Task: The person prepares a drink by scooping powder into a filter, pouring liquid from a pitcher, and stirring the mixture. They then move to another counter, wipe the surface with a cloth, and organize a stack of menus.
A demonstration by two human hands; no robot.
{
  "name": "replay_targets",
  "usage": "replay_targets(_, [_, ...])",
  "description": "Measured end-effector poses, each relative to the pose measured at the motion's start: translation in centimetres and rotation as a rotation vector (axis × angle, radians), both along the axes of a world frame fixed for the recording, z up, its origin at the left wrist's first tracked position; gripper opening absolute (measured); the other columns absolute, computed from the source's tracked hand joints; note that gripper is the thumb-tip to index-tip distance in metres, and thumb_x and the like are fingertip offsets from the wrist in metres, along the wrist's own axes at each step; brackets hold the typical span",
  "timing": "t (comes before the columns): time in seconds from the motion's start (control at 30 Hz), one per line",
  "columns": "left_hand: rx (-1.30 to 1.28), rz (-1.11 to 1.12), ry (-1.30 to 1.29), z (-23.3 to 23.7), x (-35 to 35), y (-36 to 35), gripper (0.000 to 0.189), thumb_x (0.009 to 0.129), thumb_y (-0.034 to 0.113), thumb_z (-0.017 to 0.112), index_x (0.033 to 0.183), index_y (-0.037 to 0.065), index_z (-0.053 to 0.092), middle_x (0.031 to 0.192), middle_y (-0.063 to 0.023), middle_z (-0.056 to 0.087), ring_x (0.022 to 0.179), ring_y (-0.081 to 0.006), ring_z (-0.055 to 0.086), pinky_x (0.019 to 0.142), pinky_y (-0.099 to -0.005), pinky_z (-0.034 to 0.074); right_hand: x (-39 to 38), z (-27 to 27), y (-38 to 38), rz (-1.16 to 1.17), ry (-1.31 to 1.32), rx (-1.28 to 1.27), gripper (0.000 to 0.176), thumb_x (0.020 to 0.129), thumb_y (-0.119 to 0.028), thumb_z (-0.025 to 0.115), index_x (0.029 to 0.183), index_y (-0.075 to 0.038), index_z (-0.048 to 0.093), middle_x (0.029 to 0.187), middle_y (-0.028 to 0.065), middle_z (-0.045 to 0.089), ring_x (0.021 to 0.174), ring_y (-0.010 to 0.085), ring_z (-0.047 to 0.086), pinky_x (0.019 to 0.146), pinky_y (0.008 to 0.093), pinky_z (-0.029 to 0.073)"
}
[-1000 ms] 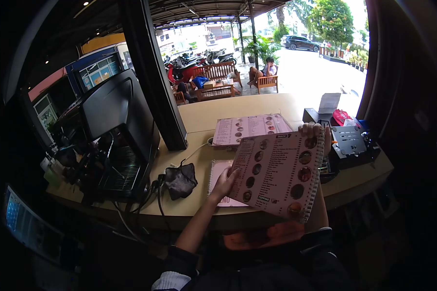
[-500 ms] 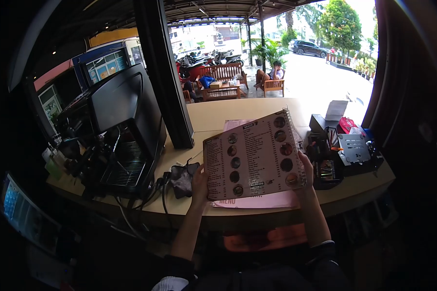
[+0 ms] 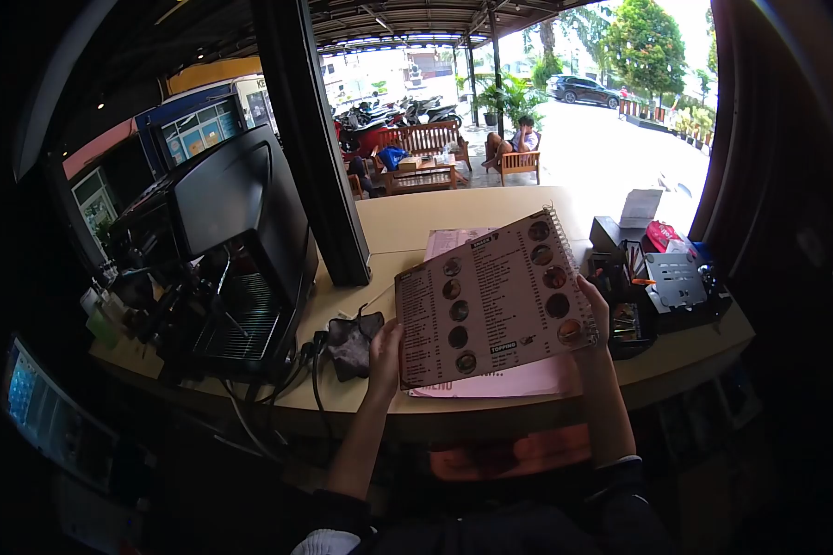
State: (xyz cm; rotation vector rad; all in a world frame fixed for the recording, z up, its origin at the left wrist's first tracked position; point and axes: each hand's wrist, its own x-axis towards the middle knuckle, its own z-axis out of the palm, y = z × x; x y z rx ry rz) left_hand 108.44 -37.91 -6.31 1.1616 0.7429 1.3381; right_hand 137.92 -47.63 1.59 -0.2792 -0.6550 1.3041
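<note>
A curved tan counter [image 3: 407, 217] fills the middle of the view, open on its far side to a covered terrace. Both hands hold a spiral-bound menu [image 3: 495, 301] tilted up above the near edge: the left hand [image 3: 384, 347] grips its near-left corner, and the right hand [image 3: 594, 319] clasps its right, spiral edge. Under it a pink menu [image 3: 518, 379] lies flat on the counter. Just left of the left hand sits a dark cloth [image 3: 352, 342] with cables. Farther left stands a black monitor [image 3: 241, 203], and behind it a black pillar [image 3: 310, 139] rises. At the right end is a black desk organiser [image 3: 676, 282]. Outside are a wooden bench [image 3: 426, 139], parked motorbikes [image 3: 389, 116] and a car [image 3: 583, 90].
</note>
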Motion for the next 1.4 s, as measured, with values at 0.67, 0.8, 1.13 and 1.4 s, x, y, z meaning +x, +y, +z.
replay_targets(0.67, [-0.225, -0.127, -0.274, -2.9, 1.4, 1.2, 0.027, 0.096, 0.02, 0.041, 0.107, 0.0, 0.054, 0.101, -0.0066, 0.061, 0.093, -0.0123, 0.059, 0.081, -0.0252, 0.047, 1.2, -0.7, -1.2, -0.073, -0.034, 0.06, 0.037, 0.093, -0.024, 0.04, 0.12, 0.0, 0.05, 0.112, 0.0134, 0.058, 0.098, 0.0221, 0.059, 0.084, 0.0343, 0.048])
replay_targets(0.8, [-0.309, -0.115, -0.342, -3.8, 1.4, 1.6, 0.027, 0.096, 0.02, 0.039, 0.109, 0.0, 0.053, 0.105, -0.0094, 0.06, 0.102, -0.0173, 0.057, 0.088, -0.0319, 0.045, 1.0, -0.9, -1.3, -0.055, -0.042, 0.053, 0.04, 0.092, -0.025, 0.042, 0.122, 0.0, 0.048, 0.112, 0.0139, 0.058, 0.099, 0.0229, 0.058, 0.085, 0.0345, 0.048])
replay_targets(1.13, [-0.187, -0.176, -0.272, -3.3, 1.9, 0.5, 0.025, 0.094, 0.018, 0.044, 0.106, -0.002, 0.052, 0.099, -0.0082, 0.06, 0.094, -0.0151, 0.059, 0.083, -0.0292, 0.047, 0.1, 0.5, -1.9, -0.065, -0.164, 0.146, 0.051, 0.089, -0.024, 0.044, 0.132, 0.002, 0.036, 0.122, 0.0155, 0.05, 0.11, 0.0232, 0.052, 0.093, 0.035, 0.042])
replay_targets(1.4, [-0.04, 0.023, 0.063, -5.6, 2.6, 1.6, 0.033, 0.091, 0.029, 0.055, 0.103, -0.002, 0.053, 0.094, -0.008, 0.06, 0.085, -0.0129, 0.06, 0.076, -0.0243, 0.049, -0.2, 0.5, -2.2, -0.081, -0.221, 0.139, 0.057, 0.086, -0.022, 0.045, 0.136, 0.002, 0.032, 0.127, 0.0149, 0.048, 0.114, 0.0222, 0.049, 0.096, 0.0331, 0.039])
